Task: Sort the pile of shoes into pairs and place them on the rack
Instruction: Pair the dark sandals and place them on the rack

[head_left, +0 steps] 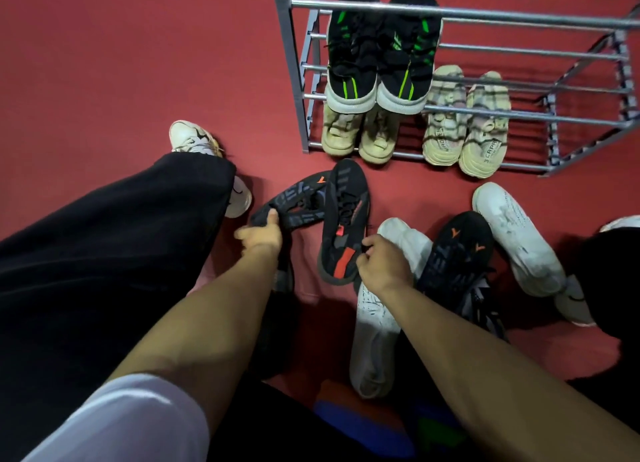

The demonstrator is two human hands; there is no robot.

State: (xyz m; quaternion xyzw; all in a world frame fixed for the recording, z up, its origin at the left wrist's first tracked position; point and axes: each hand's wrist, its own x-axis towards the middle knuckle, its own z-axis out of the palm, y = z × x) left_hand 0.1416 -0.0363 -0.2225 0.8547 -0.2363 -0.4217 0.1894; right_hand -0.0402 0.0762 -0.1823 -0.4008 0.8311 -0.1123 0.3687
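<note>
My left hand (263,235) grips the heel of a black patterned shoe (294,202) with orange marks, held just above the red floor. My right hand (382,262) pinches the heel of a black shoe with a red heel patch (344,219), its toe pointing at the rack. On the floor lie another black patterned shoe (457,250), a white shoe (519,236) at the right and a white shoe (374,337) under my right forearm. The grey metal rack (485,13) holds a black-and-green pair (377,53), a beige pair (360,132) and a cream pair (464,126).
My left leg in black trousers (104,240) stretches across the left, ending in a white sneaker (194,138). Another dark trouser leg and white shoe (575,302) sit at the right edge. Open rack bars extend to the right of the shoes.
</note>
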